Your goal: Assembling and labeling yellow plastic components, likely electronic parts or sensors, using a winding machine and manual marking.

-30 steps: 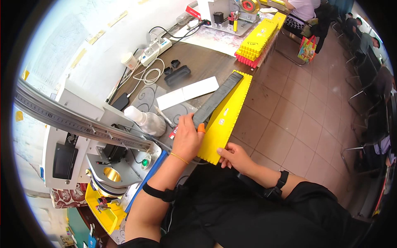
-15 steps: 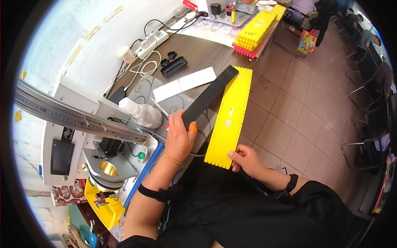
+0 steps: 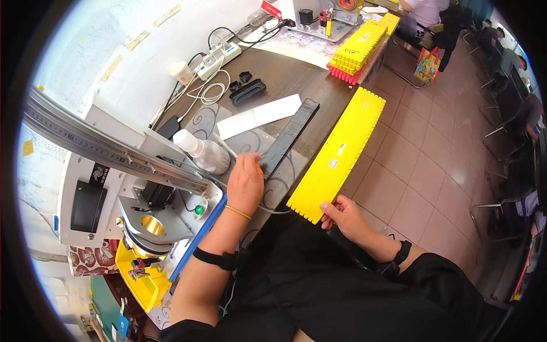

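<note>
Along the table's [image 3: 296, 85] near edge, the left hand [image 3: 246, 185] is curled shut around the near end of a long black strip [image 3: 289, 137], which lies flat on the wood and runs away toward a white card [image 3: 259, 116]. Beyond that edge, over the tiled floor [image 3: 433, 171], the right hand [image 3: 342, 214] pinches the toothed near end of a long yellow plastic panel [image 3: 339, 152]. Just left of the left hand stands a white bottle [image 3: 200, 151], beside a grey machine [image 3: 108, 171].
</note>
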